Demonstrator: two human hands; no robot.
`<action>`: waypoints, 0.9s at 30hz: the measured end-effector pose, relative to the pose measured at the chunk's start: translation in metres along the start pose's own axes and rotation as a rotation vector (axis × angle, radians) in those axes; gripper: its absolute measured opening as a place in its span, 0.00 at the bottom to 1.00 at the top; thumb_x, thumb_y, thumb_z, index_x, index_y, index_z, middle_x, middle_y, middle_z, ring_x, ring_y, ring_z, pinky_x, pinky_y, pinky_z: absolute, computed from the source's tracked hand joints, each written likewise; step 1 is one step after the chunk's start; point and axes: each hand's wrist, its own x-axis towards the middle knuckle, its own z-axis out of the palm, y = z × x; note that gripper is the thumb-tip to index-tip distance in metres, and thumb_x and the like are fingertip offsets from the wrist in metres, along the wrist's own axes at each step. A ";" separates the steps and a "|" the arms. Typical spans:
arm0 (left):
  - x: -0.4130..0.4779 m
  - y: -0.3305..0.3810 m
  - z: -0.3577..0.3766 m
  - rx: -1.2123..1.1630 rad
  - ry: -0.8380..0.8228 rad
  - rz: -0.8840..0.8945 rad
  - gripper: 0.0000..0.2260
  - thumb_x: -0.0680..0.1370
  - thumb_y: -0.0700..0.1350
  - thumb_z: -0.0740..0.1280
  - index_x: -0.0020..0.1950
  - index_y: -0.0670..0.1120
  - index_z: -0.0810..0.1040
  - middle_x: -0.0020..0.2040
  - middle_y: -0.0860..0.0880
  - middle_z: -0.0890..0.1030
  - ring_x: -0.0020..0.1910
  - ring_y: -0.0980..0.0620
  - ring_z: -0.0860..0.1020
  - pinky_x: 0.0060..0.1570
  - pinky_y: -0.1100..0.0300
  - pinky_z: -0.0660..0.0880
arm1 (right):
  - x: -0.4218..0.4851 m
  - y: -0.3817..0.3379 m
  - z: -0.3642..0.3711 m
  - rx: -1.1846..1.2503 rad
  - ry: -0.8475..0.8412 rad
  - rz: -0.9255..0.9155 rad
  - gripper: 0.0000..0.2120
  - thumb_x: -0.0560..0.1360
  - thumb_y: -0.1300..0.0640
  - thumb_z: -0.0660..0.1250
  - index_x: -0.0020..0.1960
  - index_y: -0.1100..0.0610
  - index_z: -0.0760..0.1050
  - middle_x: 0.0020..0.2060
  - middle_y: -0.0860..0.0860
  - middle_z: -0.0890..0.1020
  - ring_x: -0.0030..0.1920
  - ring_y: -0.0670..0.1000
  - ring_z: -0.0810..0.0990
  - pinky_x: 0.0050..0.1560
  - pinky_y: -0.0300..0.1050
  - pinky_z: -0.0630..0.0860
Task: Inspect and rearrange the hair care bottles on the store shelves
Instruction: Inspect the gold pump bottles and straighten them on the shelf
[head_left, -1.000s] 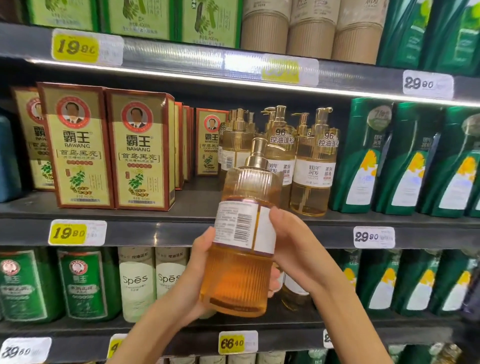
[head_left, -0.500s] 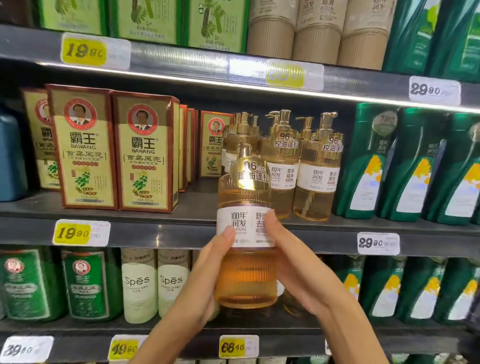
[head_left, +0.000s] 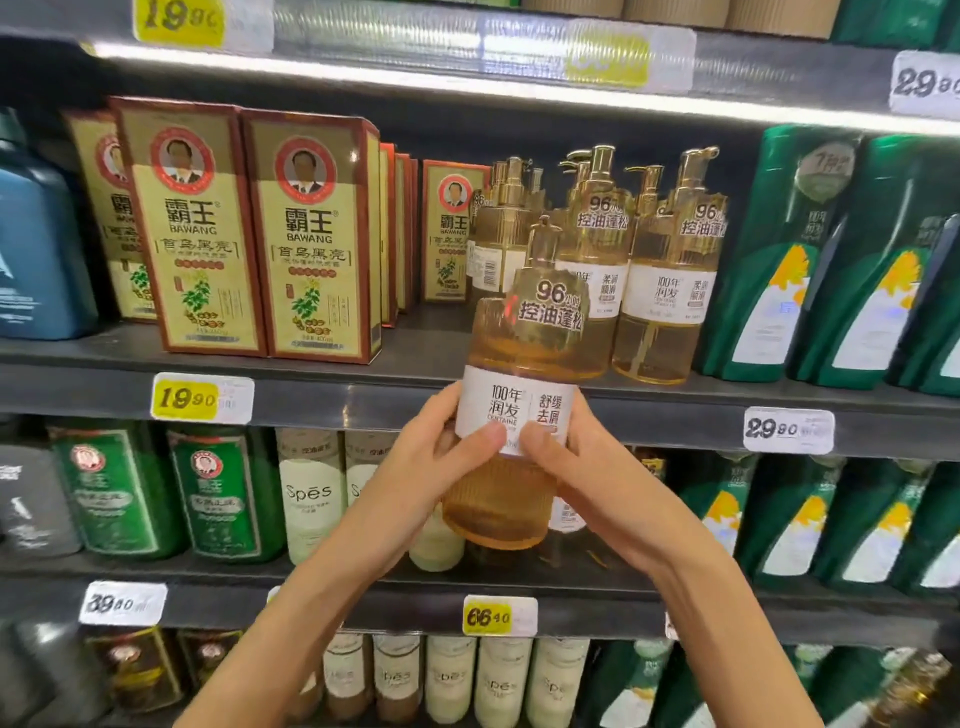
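An amber pump bottle (head_left: 524, 353) with a white label band and a gold pump is held upright in front of the middle shelf (head_left: 363, 395), front label facing me. My left hand (head_left: 441, 457) grips its left side, thumb on the label. On the bottle's right side my right hand (head_left: 582, 483) grips it, thumb pressed on the label's lower edge. Several matching amber bottles (head_left: 665, 291) stand behind it on the middle shelf.
Yellow-and-red boxes (head_left: 311, 249) fill the shelf's left part, with a blue bottle (head_left: 36, 244) at the far left. Green bottles (head_left: 779, 260) stand to the right. White Spes bottles (head_left: 309, 493) and green bottles (head_left: 223, 493) line the lower shelf.
The bottle has been turned from its barcode side to its front label. It has risen toward the middle shelf, and both thumbs have come together on the label.
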 end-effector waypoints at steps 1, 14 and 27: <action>0.001 0.001 -0.003 0.048 -0.019 0.015 0.23 0.73 0.46 0.67 0.68 0.48 0.68 0.60 0.51 0.80 0.59 0.54 0.78 0.51 0.65 0.76 | -0.001 0.001 -0.001 -0.029 -0.005 -0.015 0.39 0.64 0.39 0.72 0.70 0.44 0.60 0.62 0.43 0.78 0.63 0.44 0.76 0.57 0.37 0.75; -0.004 -0.008 -0.009 0.167 -0.088 0.025 0.30 0.64 0.46 0.77 0.64 0.51 0.71 0.60 0.56 0.79 0.61 0.56 0.76 0.56 0.69 0.71 | -0.018 0.014 -0.012 -0.214 0.063 -0.180 0.40 0.63 0.55 0.77 0.68 0.43 0.61 0.63 0.47 0.76 0.64 0.48 0.75 0.63 0.45 0.73; -0.018 0.032 0.011 0.134 0.037 -0.333 0.34 0.64 0.69 0.64 0.63 0.50 0.72 0.57 0.48 0.81 0.55 0.48 0.80 0.57 0.46 0.75 | -0.014 -0.031 0.007 -0.059 -0.024 0.263 0.29 0.69 0.38 0.65 0.62 0.55 0.75 0.56 0.58 0.81 0.58 0.60 0.80 0.62 0.66 0.71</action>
